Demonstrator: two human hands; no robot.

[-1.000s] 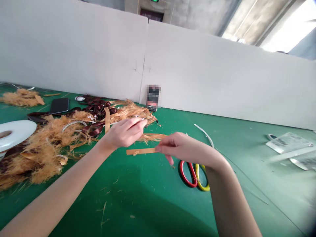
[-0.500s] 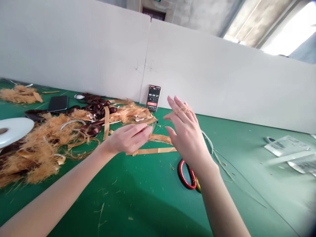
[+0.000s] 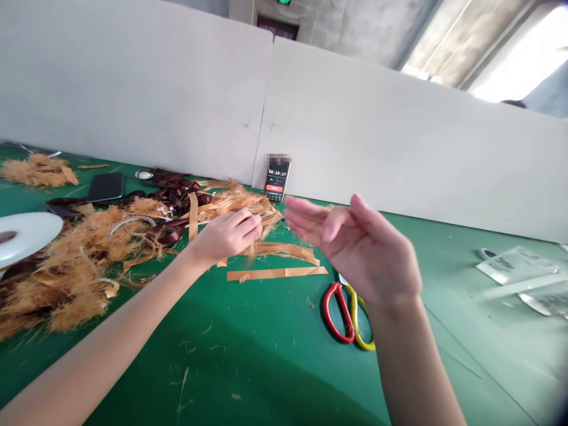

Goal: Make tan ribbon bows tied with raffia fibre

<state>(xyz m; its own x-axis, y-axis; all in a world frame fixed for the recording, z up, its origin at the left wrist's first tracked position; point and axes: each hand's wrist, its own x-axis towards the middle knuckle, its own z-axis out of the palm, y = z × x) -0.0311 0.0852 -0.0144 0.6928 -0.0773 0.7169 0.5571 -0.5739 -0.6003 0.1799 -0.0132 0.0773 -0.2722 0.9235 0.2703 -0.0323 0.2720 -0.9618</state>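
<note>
My left hand hovers over the tan fibres, its fingers curled together. A blurred tan wisp shows just below the fingertips; what they pinch is hidden. My right hand is raised to the right, palm turned inward, fingers stretched out with nothing in them. A bundle of tan raffia-like strands lies on the green table between the hands. Nearer to me is a flat tan ribbon strip. Scissors with one red and one yellow handle rest below my right hand, their blades mostly hidden.
Frayed tan fibre, dark brown ribbon and a white reel crowd the left. A phone showing a timer leans against the white partition. Clear plastic packets lie at the right.
My right hand has rotated from back showing to palm turned inward and moved slightly right, uncovering more of the scissors. My left hand has shifted a little left, and its fingers remain curled.
</note>
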